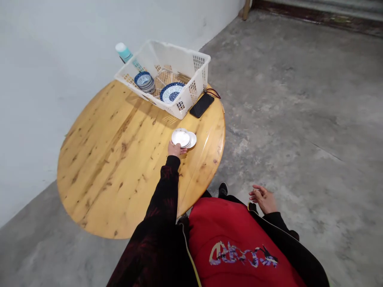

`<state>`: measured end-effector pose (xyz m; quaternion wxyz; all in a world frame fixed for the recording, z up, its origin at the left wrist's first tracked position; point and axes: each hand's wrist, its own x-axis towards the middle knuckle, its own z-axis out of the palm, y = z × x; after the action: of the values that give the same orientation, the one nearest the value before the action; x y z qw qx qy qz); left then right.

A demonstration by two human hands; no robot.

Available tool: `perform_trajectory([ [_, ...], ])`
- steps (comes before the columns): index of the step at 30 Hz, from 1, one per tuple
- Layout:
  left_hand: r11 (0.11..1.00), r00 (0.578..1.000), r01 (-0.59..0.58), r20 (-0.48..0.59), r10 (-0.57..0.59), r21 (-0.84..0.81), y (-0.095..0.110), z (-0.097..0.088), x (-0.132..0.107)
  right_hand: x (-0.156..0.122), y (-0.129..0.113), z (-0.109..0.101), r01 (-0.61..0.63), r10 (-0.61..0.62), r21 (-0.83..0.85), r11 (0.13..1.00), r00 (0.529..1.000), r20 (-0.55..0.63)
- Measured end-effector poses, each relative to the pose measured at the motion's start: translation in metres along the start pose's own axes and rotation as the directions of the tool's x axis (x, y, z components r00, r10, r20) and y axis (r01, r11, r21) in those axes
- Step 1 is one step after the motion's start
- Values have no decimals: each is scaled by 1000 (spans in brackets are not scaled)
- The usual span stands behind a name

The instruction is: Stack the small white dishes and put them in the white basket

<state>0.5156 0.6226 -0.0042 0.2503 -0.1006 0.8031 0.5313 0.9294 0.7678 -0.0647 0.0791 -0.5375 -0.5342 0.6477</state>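
My left hand (176, 150) reaches over the right part of the round wooden table and is closed on the near edge of some small white dishes (180, 137). Another small white dish (192, 140) shows partly from under them on the right. My right hand (263, 198) hangs in the air beside my body, off the table, with its fingers apart and nothing in it. Beyond the dishes stands a white plastic basket (191, 63). Inside it are a stack of blue-patterned bowls (144, 81) and a blue-patterned plate (172, 92).
A black phone (201, 105) with a dark red cord (213, 93) lies by the basket near the edge of the wooden table (101, 171). Behind the basket stands a blue bottle with a white cap (123, 51), close to the white wall (54, 59). Grey concrete floor (299, 111) extends to the right.
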Motion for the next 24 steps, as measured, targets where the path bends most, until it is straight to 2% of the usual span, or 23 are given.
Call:
perform_trajectory([
  [3,999,1000,23,-19,-22,37,1,6,1,6,0,-8,-27,27,24,999,1000,-15],
  [6,997,999,26,-36,-24,73,-2,9,2,11,-1,-5,-60,60,17,998,998,3],
  [11,991,1000,10,-26,-7,133,-7,9,9,21,-19,15,-50,51,-13,999,995,87],
  [16,987,1000,14,8,-16,161,-14,6,18,39,-51,37,15,4,-124,992,988,153],
  [20,991,996,52,70,-61,122,-20,1,26,65,-91,70,129,-65,-244,961,965,252],
  [24,995,987,96,134,-92,-29,-19,-11,30,96,-141,131,340,-221,-266,902,893,393],
])
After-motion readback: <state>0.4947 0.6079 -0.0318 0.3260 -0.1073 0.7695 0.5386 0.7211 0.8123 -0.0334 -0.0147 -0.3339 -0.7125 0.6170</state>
